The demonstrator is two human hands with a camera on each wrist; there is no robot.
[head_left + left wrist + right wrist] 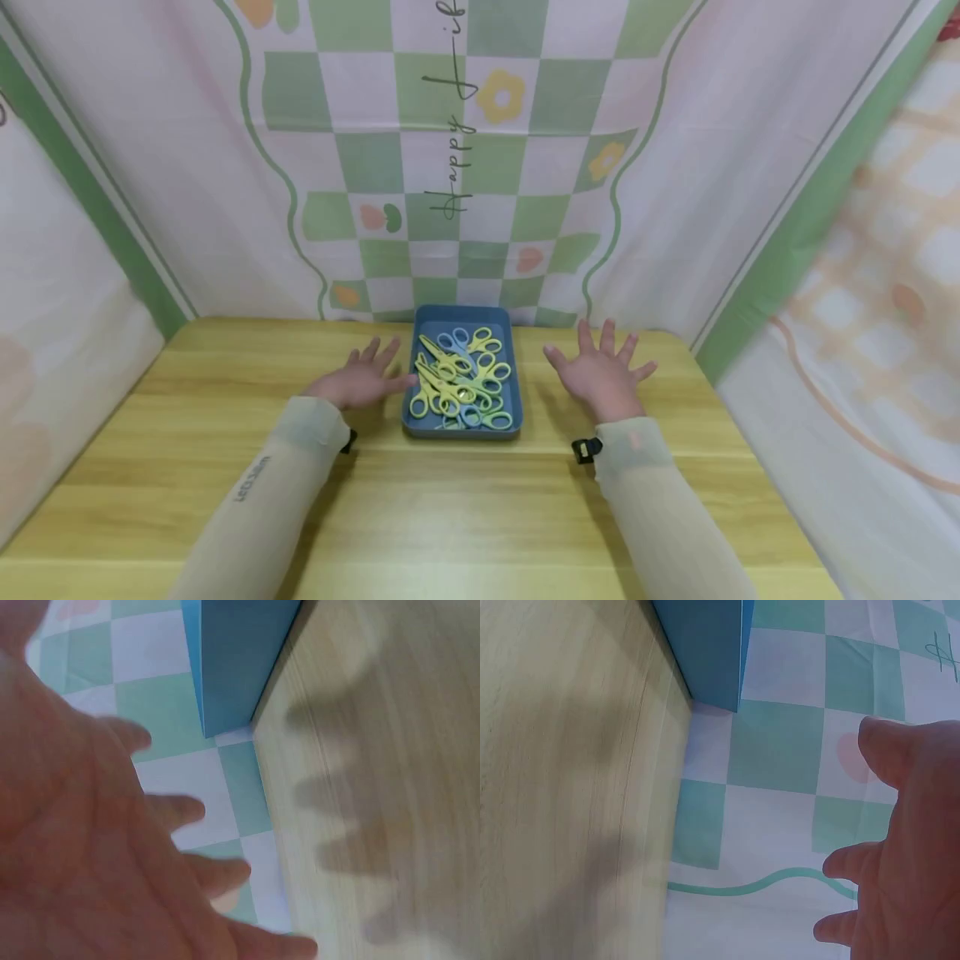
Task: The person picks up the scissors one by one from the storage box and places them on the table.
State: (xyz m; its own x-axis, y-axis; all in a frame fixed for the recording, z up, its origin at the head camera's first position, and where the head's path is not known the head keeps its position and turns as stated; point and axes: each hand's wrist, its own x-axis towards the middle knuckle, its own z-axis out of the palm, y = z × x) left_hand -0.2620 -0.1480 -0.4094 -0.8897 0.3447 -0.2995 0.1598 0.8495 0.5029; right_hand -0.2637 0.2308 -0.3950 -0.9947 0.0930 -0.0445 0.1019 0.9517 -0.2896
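Observation:
A blue-grey tray [463, 432] stands at the far middle of the table, holding a jumble of scissors [450, 392] with yellow, green and blue handles. To its left, my left hand [358, 383] is spread, its thumb near the tray's left side; the head view does not settle whether they touch. On the other side, my right hand [600, 379] is spread too, apart from the tray. Neither hand holds anything. In the left wrist view the tray's wall [244, 660] rises beyond the fingers; the right wrist view also shows the tray's wall [705, 652].
The wooden table [442, 517] ends at a hanging cloth [367, 162] with green checks and lettering, close behind the tray. More cloth hangs at the left and right sides. Each wrist carries a black strap device, such as the one [587, 451] on the right.

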